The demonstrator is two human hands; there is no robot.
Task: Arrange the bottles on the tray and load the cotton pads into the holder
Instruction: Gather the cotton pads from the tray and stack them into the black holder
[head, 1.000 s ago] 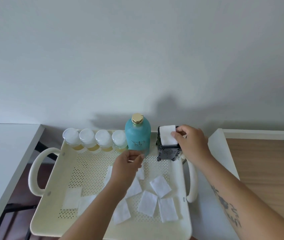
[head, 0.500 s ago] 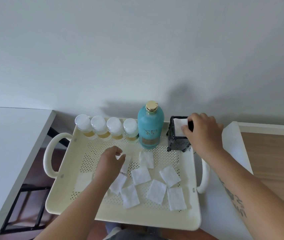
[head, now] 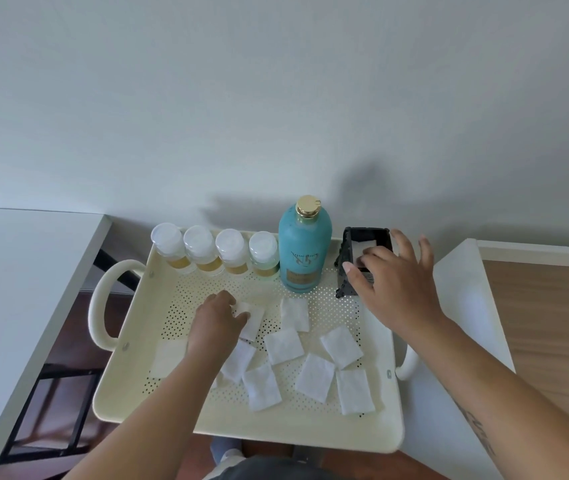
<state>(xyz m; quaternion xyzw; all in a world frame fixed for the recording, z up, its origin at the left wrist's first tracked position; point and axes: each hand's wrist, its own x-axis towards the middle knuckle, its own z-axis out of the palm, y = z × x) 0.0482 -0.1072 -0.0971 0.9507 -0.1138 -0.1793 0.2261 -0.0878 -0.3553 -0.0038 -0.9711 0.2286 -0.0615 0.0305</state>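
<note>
A cream perforated tray (head: 248, 427) carries a row of several small white-capped bottles (head: 203, 251) along its back edge, with a tall teal bottle (head: 304, 247) with a gold cap to their right. At the back right corner stands the black holder (head: 382, 237) with a white cotton pad (head: 362, 247) inside. My right hand (head: 394, 282) hovers over the holder with fingers spread, one fingertip reaching into it. My left hand (head: 215, 323) pinches one cotton pad (head: 253, 318) on the tray floor. Several loose cotton pads (head: 283, 346) lie scattered across the tray's middle and front.
A white tabletop (head: 16, 271) lies to the left, with a gap showing dark floor and a black frame (head: 51, 410). A white surface (head: 460, 289) and a wooden tabletop (head: 546, 323) lie to the right. A plain wall rises just behind the tray.
My right hand has pushed its pad down into the holder and spread its fingers. My left hand has dropped from mid-air to the tray and taken hold of a pad.
</note>
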